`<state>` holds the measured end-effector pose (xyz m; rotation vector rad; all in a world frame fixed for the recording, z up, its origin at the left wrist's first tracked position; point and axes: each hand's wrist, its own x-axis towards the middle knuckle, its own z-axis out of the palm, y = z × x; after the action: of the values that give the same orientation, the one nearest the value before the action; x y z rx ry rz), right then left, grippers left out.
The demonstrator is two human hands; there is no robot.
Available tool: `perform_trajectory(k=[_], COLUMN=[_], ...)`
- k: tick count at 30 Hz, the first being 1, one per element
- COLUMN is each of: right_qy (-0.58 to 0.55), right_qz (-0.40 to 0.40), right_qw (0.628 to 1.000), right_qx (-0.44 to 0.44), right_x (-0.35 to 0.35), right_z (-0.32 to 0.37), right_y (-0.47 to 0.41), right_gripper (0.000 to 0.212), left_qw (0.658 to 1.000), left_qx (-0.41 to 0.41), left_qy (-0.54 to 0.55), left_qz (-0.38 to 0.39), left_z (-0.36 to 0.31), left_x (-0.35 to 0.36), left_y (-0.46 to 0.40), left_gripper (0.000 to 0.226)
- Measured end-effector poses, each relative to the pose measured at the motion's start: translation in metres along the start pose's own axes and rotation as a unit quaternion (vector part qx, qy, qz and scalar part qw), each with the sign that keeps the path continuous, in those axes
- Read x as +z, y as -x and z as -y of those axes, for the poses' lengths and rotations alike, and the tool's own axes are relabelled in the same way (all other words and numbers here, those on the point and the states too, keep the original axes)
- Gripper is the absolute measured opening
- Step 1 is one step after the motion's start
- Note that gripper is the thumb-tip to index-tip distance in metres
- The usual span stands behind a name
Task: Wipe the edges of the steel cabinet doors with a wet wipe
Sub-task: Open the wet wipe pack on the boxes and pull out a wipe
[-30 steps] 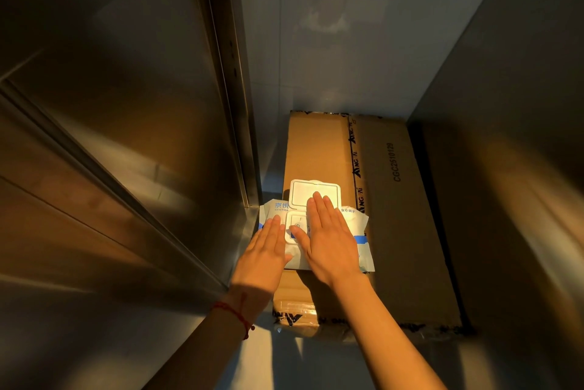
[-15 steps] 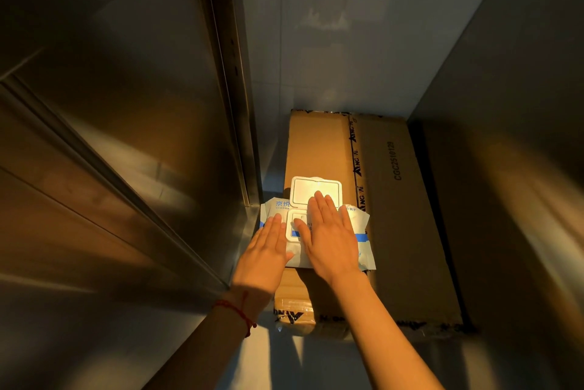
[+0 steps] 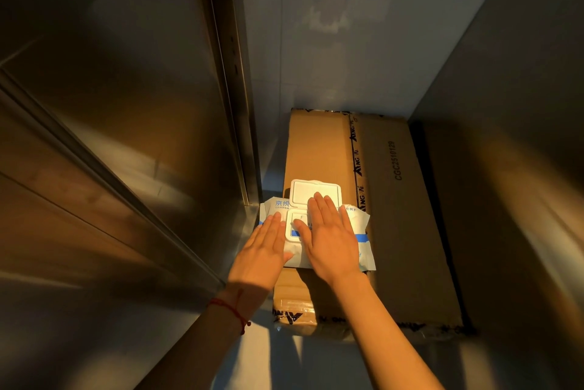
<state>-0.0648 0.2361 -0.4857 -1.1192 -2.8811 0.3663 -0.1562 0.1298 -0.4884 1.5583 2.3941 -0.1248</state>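
A white and blue pack of wet wipes (image 3: 360, 222) lies on a flat cardboard box (image 3: 398, 200), its white flip lid (image 3: 311, 192) standing open. My left hand (image 3: 262, 250) rests flat on the pack's left side, fingers straight. My right hand (image 3: 328, 234) lies flat across the pack's middle and right, fingertips at the lid hinge. No wipe shows outside the pack. The steel cabinet door (image 3: 120, 111) rises on the left, its vertical edge (image 3: 234, 98) just left of the pack.
A pale wall (image 3: 347, 26) stands behind the box. A dark steel panel (image 3: 512, 136) closes the right side. The box fills most of the floor between them, with a strip of light floor (image 3: 284, 364) in front of it.
Both hands stay flat on the pack. The right hand's fingertips have crept slightly toward the open lid; otherwise nothing has moved.
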Motion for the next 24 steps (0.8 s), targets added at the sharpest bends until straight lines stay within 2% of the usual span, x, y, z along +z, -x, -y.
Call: perform_trajectory(k=[6,10,16,20,24], right_qy=[-0.001,0.007,-0.004,-0.008,-0.010], right_qz=[-0.003,0.000,0.000,0.001,0.005], right_qw=[1.000,1.000,1.000,1.000,1.000], right_qx=[-0.007,-0.013,-0.014,-0.012,-0.009], right_x=[-0.001,0.000,0.000,0.000,-0.001], right_z=[-0.002,-0.004,-0.002,-0.001,0.000], right_y=[0.001,0.002,0.005,0.006,0.006], right_gripper=[0.063,0.063,0.071,0.063,0.070], left_qw=[0.996,0.995,0.996,0.996,0.996], left_qx=[-0.014,0.026,0.059,0.065,0.070], left_qy=[0.071,0.051,0.049,0.052,0.043], left_qz=[-0.049,-0.078,-0.049,-0.036,-0.038], left_z=[0.003,0.006,0.013,0.013,0.014], left_x=[-0.005,-0.011,-0.013,-0.017,-0.021], left_y=[0.000,-0.007,-0.014,-0.015,-0.016], left_gripper=[0.075,0.074,0.069,0.083,0.084])
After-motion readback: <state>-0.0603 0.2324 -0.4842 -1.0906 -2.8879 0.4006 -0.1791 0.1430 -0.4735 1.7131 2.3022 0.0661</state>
